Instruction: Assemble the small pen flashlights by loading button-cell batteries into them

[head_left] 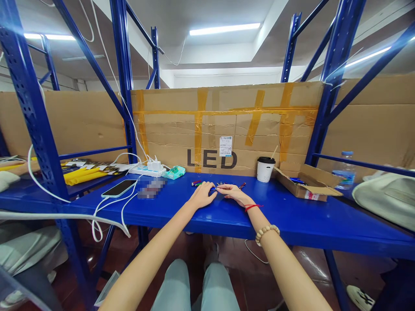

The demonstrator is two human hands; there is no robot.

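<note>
My left hand (202,195) rests low over the blue tabletop, its fingers curled together. Close beside it, my right hand (232,192) has thumb and fingers pinched, with a red string and a beaded bracelet on that wrist. A small blue piece (213,188) shows between the fingertips of both hands; its kind is too small to tell. Just behind the hands lie several thin, pen-like coloured pieces (196,183), some red and green. More such small pieces (242,185) lie by my right hand, partly hidden by it.
A phone (119,188) with white cables, a power strip (147,171) and a green-white packet (175,172) lie left. On the right stand a lidded paper cup (265,169) and an open cardboard box (306,183). A cardboard wall (165,129) and blue posts (330,77) bound the table.
</note>
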